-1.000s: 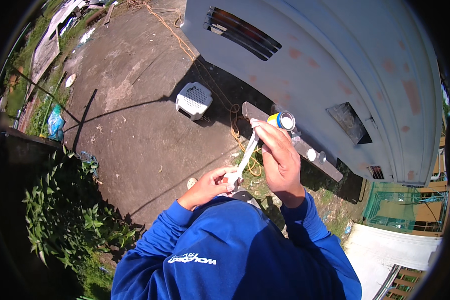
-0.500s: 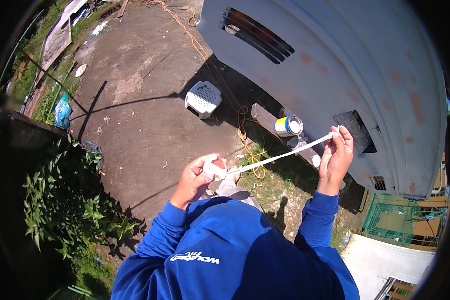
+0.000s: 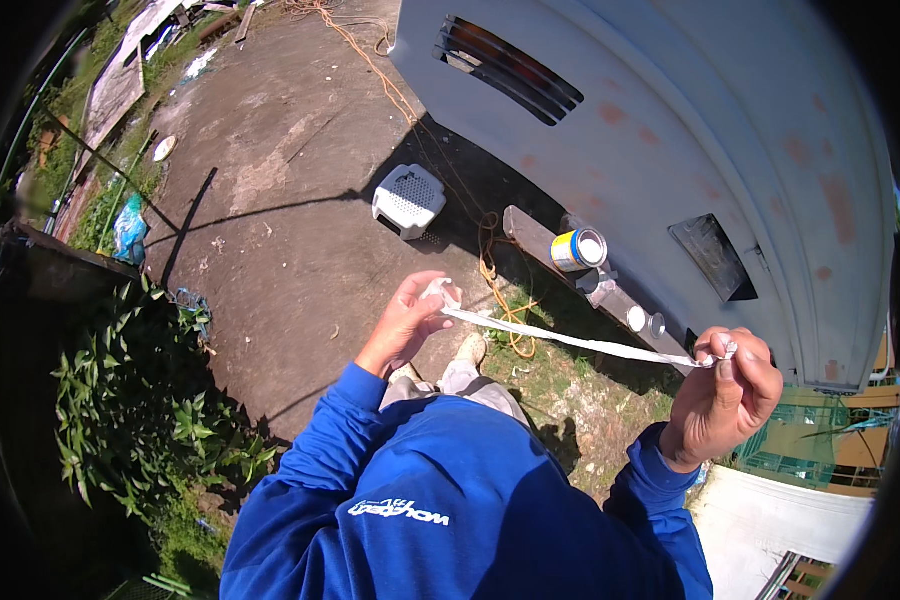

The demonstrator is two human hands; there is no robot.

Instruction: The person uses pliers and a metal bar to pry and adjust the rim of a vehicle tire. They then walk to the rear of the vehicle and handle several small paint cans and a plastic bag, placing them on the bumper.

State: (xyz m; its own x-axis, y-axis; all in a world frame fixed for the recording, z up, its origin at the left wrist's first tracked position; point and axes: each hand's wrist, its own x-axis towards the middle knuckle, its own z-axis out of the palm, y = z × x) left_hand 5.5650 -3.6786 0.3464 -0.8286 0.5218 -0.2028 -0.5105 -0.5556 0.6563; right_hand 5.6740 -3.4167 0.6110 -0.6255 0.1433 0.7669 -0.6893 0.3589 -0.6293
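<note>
A long, narrow strip of whitish masking tape is stretched between my two hands, sagging slightly toward the right. My left hand is closed on the small pale roll of tape that the strip comes from. At the strip's other end, my right hand pinches a crumpled bit of tape between thumb and fingers, lower and further right than the left hand. Past the hands stands a large grey-primed vehicle body with reddish-brown patches, a slatted opening and a dark rectangular opening.
A plank bench beside the body carries an open can with a blue and yellow label, plus small lids. A white perforated stool stands on the concrete. An orange cord winds across the ground. Leafy plants grow at left.
My right hand has moved down and to the right, so the tape strip now slopes down toward it. My left hand has risen slightly and turned the roll.
</note>
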